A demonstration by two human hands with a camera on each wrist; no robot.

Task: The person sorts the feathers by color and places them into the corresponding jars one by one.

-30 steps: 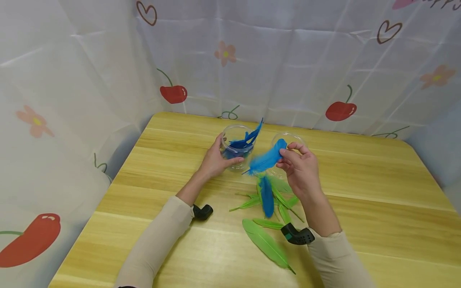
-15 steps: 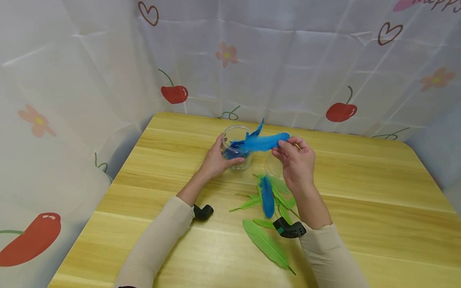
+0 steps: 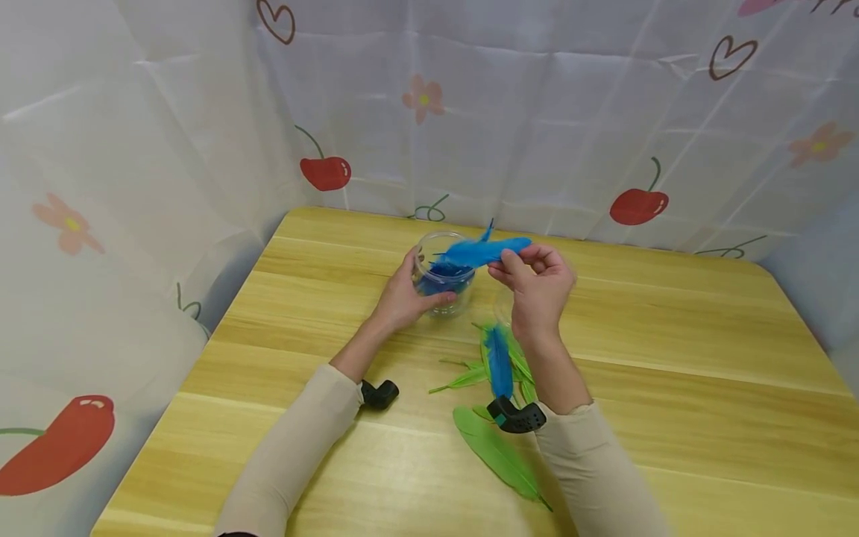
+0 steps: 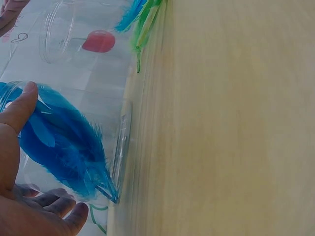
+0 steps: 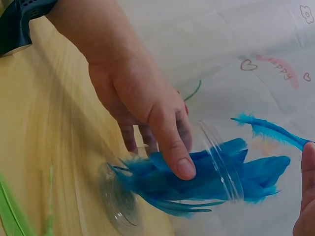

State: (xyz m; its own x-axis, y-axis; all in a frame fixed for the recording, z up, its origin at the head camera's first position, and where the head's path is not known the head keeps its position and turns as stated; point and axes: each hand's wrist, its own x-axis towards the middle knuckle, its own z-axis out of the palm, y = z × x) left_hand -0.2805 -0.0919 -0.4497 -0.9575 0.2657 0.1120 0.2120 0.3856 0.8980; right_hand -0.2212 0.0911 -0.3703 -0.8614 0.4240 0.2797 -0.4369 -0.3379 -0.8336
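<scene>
My left hand (image 3: 401, 298) grips a clear plastic jar (image 3: 444, 306), thumb across its near side. Several blue feathers (image 4: 64, 142) stand inside, quills at the bottom, and some tips stick out past the rim in the right wrist view. With thumb and fingers my right hand (image 3: 542, 291) pinches a single blue feather (image 3: 486, 252) at one end. It lies nearly level, its quill end over the jar's mouth in the head view. Only a fingertip of that hand (image 5: 307, 172) shows at the right wrist view's edge.
A second clear jar (image 4: 54, 32) stands to the right, mostly hidden behind my right hand in the head view. In front lie several green feathers (image 3: 470, 379), with a blue feather (image 3: 498, 358) on top. One larger green feather (image 3: 496, 451) lies nearer me.
My right hand has moved left and up, bringing its blue feather from beside the jar to over the mouth and turning it toward level. The left hand and jar stay put.
</scene>
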